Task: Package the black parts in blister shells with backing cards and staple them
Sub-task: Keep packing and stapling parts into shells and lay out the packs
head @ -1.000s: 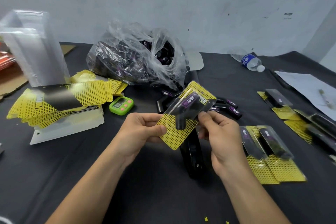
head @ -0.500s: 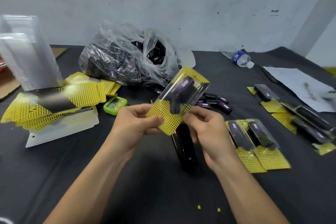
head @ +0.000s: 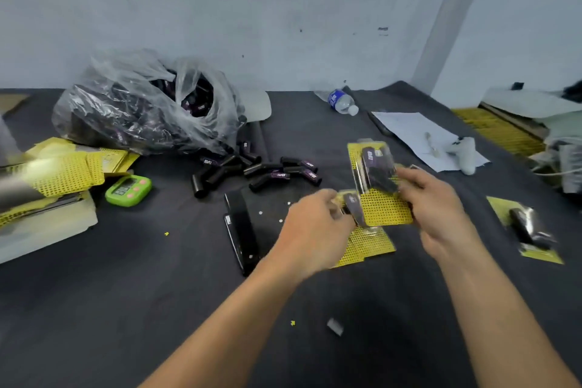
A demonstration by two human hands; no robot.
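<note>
Head view, blister pack [head: 378, 186], long axis upright

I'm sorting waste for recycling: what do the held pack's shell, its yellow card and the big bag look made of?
The blister shell: thin clear plastic, glossy; glare, and the black part shows through. The backing card: likely printed cardboard, matte yellow with dots, stiff and flat. The bag: thin clear plastic film, crinkled and shiny.

Blur smears the left hand [head: 315, 225], hiding its grip; the right hand [head: 441, 214] covers one edge of the blister pack [head: 385, 209].
</note>
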